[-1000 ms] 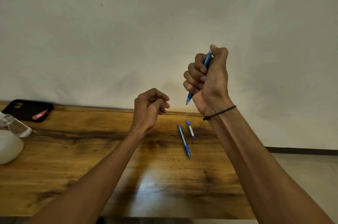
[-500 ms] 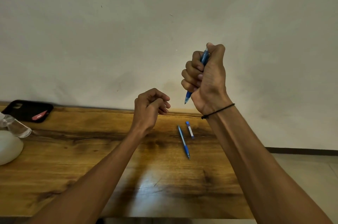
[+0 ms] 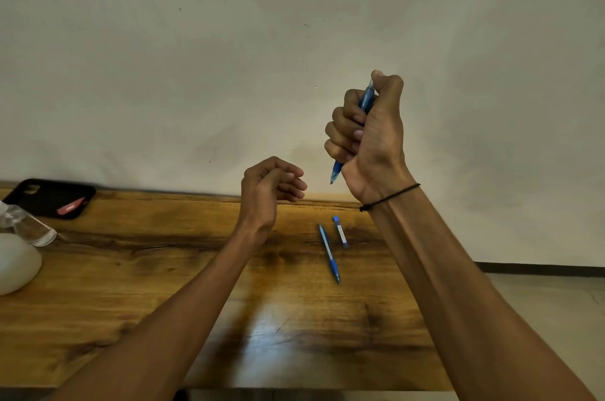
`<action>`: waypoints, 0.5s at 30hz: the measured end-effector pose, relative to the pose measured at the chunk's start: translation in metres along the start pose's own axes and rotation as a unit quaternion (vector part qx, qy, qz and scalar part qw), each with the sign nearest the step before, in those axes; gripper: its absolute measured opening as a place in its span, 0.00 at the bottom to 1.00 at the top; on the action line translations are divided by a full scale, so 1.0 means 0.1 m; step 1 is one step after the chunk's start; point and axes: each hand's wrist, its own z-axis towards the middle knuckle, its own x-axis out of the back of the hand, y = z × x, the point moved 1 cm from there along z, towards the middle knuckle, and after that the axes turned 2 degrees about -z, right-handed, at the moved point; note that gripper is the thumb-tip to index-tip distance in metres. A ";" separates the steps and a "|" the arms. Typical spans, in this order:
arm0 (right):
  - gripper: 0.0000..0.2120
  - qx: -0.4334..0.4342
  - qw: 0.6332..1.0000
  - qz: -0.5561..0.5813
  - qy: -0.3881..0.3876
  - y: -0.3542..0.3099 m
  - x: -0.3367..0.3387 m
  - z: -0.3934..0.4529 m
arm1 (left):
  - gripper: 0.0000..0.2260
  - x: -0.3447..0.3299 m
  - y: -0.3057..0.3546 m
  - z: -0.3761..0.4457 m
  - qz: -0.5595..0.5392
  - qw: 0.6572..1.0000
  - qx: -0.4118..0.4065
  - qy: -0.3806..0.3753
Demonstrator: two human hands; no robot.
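Note:
My right hand [image 3: 370, 135] is raised above the wooden table [image 3: 163, 286] and grips a blue pen [image 3: 366, 99] in a fist, tip pointing down, thumb over its top end. My left hand [image 3: 266, 188] hovers lower to the left with fingers loosely curled and nothing in it. A second blue pen [image 3: 329, 253] lies on the table below the hands. Beside it on the right lies a short blue tube [image 3: 339, 231] with a white label.
A black phone case with a red tag [image 3: 52, 198] lies at the table's far left by the wall. A clear bottle [image 3: 29, 227] and a white rounded object [image 3: 14, 264] sit at the left edge. The table's right end borders tiled floor [image 3: 540, 302].
My right thumb has pressed down over the pen's top end. The fingers of my left hand have loosened slightly. The pen and tube on the table stay put.

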 end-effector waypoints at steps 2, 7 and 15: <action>0.27 -0.001 1.000 -0.001 -0.001 -0.01 0.00 0.00 | 0.15 -0.01 0.01 -0.01 -0.037 0.999 0.021 0.002; 0.26 0.000 1.000 -0.006 -0.003 -0.01 0.00 0.01 | 0.16 -0.02 0.00 0.00 -0.069 0.997 0.042 0.011; 0.27 0.007 1.000 -0.004 0.003 0.00 0.01 0.01 | 0.17 0.00 -0.04 0.00 -0.065 0.995 0.060 0.046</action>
